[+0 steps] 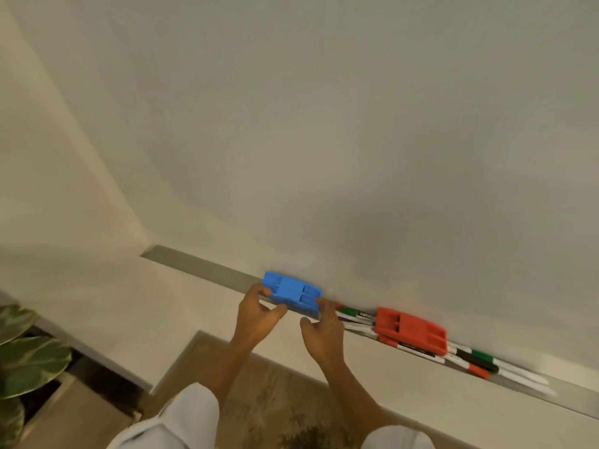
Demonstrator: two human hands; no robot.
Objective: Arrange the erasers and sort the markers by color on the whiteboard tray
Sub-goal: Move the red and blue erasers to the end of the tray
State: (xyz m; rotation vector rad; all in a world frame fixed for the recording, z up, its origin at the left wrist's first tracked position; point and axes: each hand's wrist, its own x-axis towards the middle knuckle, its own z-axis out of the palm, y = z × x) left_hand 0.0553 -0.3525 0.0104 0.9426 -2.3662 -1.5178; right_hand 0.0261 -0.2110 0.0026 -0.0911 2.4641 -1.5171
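On the tray (207, 270): two erasers (291, 293), several markers (466, 358).

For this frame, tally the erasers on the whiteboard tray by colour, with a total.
Blue eraser: 1, held at its ends by the left hand and right hand
Red eraser: 1, lying on the markers
Total: 2 erasers
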